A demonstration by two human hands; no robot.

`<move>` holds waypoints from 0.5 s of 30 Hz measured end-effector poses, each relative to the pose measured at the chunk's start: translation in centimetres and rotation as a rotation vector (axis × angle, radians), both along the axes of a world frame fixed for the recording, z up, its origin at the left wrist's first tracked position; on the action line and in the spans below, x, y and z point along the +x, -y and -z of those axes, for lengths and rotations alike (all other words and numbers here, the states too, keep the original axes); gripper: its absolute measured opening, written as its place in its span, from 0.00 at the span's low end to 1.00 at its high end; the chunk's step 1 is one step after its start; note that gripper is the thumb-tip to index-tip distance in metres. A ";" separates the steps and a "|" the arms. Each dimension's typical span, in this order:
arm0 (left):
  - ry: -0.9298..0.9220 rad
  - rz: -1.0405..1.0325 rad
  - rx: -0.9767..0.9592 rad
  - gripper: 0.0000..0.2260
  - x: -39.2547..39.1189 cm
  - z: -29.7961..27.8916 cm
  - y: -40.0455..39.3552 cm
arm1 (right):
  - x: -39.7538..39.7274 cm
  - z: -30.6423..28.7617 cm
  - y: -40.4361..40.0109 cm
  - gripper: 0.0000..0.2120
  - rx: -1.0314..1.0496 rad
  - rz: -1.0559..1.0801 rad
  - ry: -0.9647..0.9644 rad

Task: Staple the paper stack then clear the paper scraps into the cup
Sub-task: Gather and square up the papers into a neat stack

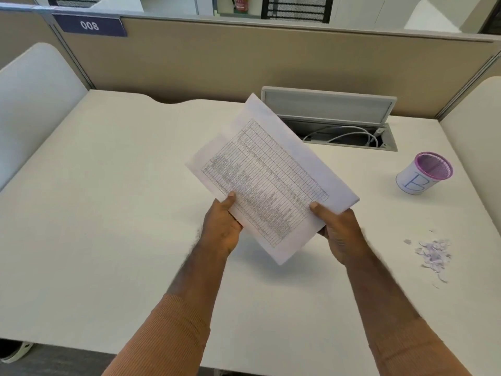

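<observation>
- The left hand pinches the paper stack at its near-left edge, thumb on top, fingers hidden beneath.
- The right hand grips the near-right edge the same way.
- The stack hangs tilted above the white tabletop.
- Paper scraps lie to the right; the cup stands beyond them.

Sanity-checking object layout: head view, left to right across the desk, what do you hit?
Left hand → paper stack → right hand → scraps, with the cup farther back at about the same position across.
</observation>
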State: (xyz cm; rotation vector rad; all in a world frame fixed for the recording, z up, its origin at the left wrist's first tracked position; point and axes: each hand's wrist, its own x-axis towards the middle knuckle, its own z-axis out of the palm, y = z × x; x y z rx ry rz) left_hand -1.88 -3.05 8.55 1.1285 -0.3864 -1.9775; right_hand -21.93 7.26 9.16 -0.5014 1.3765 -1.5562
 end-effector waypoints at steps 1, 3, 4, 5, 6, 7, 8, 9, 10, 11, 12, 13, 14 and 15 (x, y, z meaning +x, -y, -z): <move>-0.016 0.023 -0.001 0.13 0.5 0.0 0.3 | -0.3 -0.3 -0.1 0.14 -0.003 0.012 -0.033; -0.034 0.030 -0.034 0.14 2.1 -0.1 1.5 | -1.5 -1.1 -0.5 0.15 -0.006 -0.021 -0.133; -0.040 0.008 -0.076 0.12 3.2 -0.2 2.4 | -2.3 -1.6 -0.8 0.17 -0.007 -0.050 -0.185; -0.032 -0.003 -0.135 0.11 4.5 -0.4 3.4 | -3.1 -2.2 -1.1 0.18 -0.002 -0.079 -0.236; -0.004 0.006 -0.202 0.10 5.7 -0.7 4.5 | -3.8 -2.9 -1.5 0.18 0.006 -0.104 -0.282; 0.059 0.056 -0.282 0.10 6.9 -1.3 5.3 | -4.5 -3.4 -1.8 0.18 0.014 -0.130 -0.317; 0.133 0.142 -0.360 0.15 7.9 -1.8 6.0 | -4.9 -3.9 -2.1 0.17 0.018 -0.156 -0.332; 0.225 0.266 -0.426 0.24 8.5 -2.3 6.4 | -5.2 -4.3 -2.2 0.16 0.018 -0.184 -0.341; 0.310 0.382 -0.476 0.32 8.7 -2.7 6.8 | -5.3 -4.6 -2.2 0.16 0.021 -0.208 -0.355; 0.376 0.480 -0.526 0.35 8.6 -2.9 7.0 | -5.3 -4.8 -2.1 0.15 0.026 -0.231 -0.382; 0.420 0.549 -0.579 0.32 8.2 -3.0 7.0 | -5.1 -4.8 -2.0 0.14 0.035 -0.250 -0.418; 0.455 0.588 -0.620 0.25 7.7 -3.0 7.0 | -5.0 -4.7 -1.8 0.13 0.045 -0.261 -0.460; 0.480 0.596 -0.642 0.20 7.2 -3.1 6.9 | -4.8 -4.6 -1.7 0.12 0.055 -0.259 -0.500; 0.511 0.585 -0.655 0.17 6.8 -3.0 6.7 | -4.6 -4.4 -1.7 0.11 0.066 -0.245 -0.537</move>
